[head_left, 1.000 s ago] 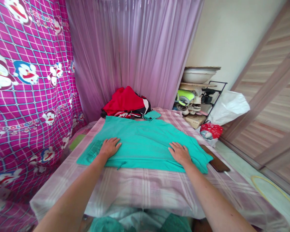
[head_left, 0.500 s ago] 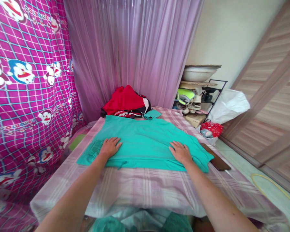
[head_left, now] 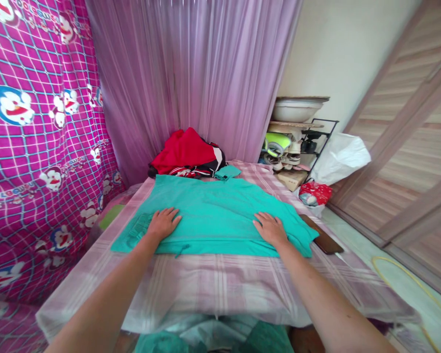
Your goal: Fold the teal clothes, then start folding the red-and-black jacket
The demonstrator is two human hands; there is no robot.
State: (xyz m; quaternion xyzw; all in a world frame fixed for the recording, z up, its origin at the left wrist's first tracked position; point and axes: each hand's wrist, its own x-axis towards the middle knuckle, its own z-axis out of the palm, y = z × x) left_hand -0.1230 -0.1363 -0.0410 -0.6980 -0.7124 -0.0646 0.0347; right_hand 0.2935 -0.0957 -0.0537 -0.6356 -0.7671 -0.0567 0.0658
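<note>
A teal garment (head_left: 213, 211) lies spread out flat on the table, its kind not plain from this side. A short cord shows at its near edge, and a gathered patch at its left end. My left hand (head_left: 164, 223) rests palm down on the left part, fingers stretched out. On the right part my right hand (head_left: 270, 228) lies flat too, fingers apart. Neither hand grips the cloth.
A checked cloth (head_left: 220, 284) covers the table. Red and black clothes (head_left: 187, 152) are heaped at the back, beside a small teal piece (head_left: 228, 172). At right lies a phone (head_left: 325, 238) with a cable. A shoe rack (head_left: 319, 147) stands beyond.
The whole view has shifted slightly, so everything appears a little further left. Both hands stay flat on the teal garment, which keeps its shape.
</note>
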